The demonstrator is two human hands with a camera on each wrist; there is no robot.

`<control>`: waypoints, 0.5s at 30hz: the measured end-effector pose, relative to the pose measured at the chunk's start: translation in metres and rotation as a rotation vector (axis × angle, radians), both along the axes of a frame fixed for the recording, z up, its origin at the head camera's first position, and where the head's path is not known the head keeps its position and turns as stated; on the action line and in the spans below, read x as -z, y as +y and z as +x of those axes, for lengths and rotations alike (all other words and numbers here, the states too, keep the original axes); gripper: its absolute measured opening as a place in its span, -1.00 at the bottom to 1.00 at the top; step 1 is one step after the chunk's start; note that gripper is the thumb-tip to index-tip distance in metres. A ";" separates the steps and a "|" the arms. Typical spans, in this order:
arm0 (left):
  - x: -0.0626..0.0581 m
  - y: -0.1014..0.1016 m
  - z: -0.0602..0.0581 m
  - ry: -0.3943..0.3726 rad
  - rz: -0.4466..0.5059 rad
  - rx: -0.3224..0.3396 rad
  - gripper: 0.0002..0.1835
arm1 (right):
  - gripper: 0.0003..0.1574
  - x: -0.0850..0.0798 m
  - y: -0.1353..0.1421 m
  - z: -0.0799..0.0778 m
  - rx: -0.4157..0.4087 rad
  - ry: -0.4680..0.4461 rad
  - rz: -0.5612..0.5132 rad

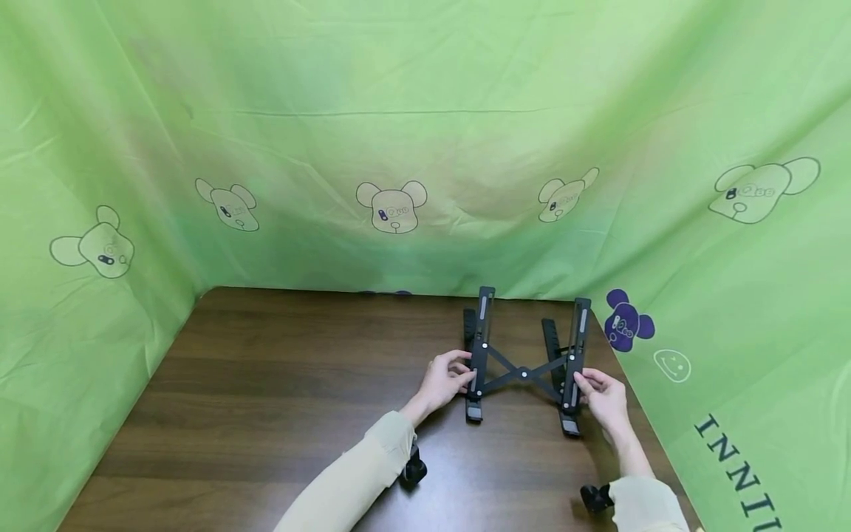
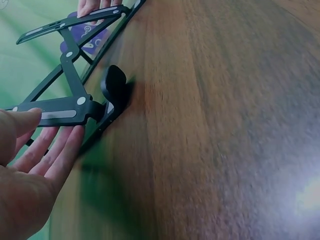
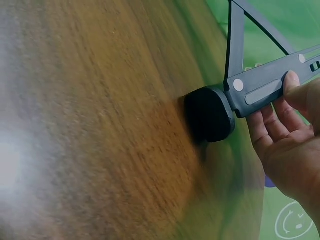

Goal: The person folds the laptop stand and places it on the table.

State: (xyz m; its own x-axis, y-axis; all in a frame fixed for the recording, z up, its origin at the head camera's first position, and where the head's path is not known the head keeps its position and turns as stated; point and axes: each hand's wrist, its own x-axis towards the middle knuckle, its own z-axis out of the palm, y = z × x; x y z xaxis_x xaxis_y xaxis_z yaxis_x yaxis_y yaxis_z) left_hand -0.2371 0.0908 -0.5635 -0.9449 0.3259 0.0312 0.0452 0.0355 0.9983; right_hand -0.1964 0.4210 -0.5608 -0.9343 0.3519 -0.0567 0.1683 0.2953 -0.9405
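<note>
A black folding laptop stand [image 1: 524, 374] is spread open on the table, its crossed struts making an X between two raised side arms. My left hand [image 1: 442, 380] pinches the left arm near its lower end, thumb on top and fingers beneath, as the left wrist view shows. On the other side, my right hand [image 1: 606, 399] holds the right arm the same way, its thumb beside the grey pad strip [image 3: 265, 92]. A rounded black end stop [image 3: 209, 115] sticks out from the stand in the right wrist view.
The brown wooden table [image 1: 266, 414] has green cloth [image 1: 399, 133] with printed bear heads hanging behind it and on both sides. The stand is near the table's right edge, close to the cloth. A black wrist camera [image 1: 414, 470] sits under the left sleeve.
</note>
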 end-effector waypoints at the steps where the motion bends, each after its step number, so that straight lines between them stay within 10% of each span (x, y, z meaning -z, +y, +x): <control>1: 0.000 -0.002 0.000 0.005 0.000 0.001 -0.63 | -0.85 0.000 -0.001 0.000 -0.007 0.004 -0.001; 15: 0.005 -0.029 0.001 0.013 -0.012 -0.024 -0.75 | -0.82 0.004 -0.022 0.004 -0.074 0.069 -0.109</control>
